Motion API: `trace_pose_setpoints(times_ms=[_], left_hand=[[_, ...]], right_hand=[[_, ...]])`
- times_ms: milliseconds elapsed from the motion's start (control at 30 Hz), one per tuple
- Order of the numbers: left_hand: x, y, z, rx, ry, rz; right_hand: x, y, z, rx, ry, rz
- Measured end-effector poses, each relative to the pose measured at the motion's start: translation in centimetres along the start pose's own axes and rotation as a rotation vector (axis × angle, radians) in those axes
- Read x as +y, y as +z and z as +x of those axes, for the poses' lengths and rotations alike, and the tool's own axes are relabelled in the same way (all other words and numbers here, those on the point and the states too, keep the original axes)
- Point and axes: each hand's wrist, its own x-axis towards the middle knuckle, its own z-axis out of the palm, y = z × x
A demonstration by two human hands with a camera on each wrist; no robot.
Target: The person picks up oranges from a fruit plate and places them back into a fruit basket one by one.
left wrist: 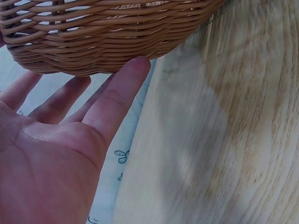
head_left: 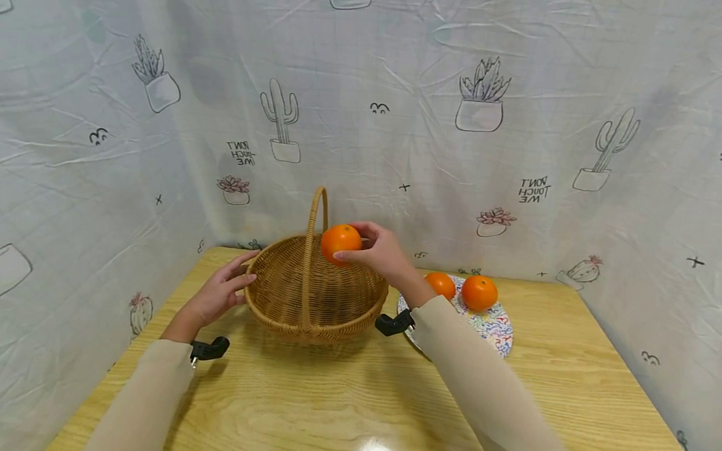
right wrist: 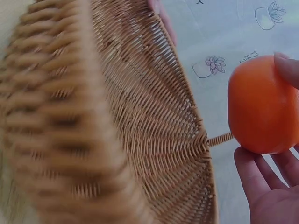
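Orange fruit (head_left: 341, 242) sits pinched in the right hand (head_left: 384, 252) by thumb and fingers, over the wicker basket (head_left: 346, 328), beside its handle (head_left: 308, 270). The left hand (head_left: 218, 293), fingers extended, touches the basket's left side. Two more oranges (head_left: 479, 293) lie on the patterned plate (head_left: 497, 335).

Wrinkled cactus-print cloth (head_left: 414, 146) on three sides of a wooden table (head_left: 278, 402).
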Motion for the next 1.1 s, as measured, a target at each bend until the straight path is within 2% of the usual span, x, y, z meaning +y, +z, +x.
trace_pose_setpoints(times_ms=[267,500,667,767,1000,1100], left_hand=[[0.2,0.1,0.0,0.008,-0.010,-0.001],[0.2,0.1,0.1,0.011,-0.021,0.005],[0.3,0.0,0.1,0.005,-0.022,0.010],[0.3,-0.1,0.1,0.005,-0.015,0.011],[0.0,-0.2,0.2,0.003,-0.019,0.008],[0.0,-0.2,0.0,-0.001,-0.018,0.013]], right_hand=[[-0.3,1.8,2.4,-0.024,0.014,0.003],[0.3,3.0,4.0,-0.037,0.038,-0.108],[0.7,3.9,4.7,-0.064,0.058,-0.147],[0.8,4.5,5.0,-0.085,0.082,-0.141],[1.8,5.6,5.1,-0.085,0.201,-0.032],[2.0,6.0,5.0,-0.091,0.217,-0.064]])
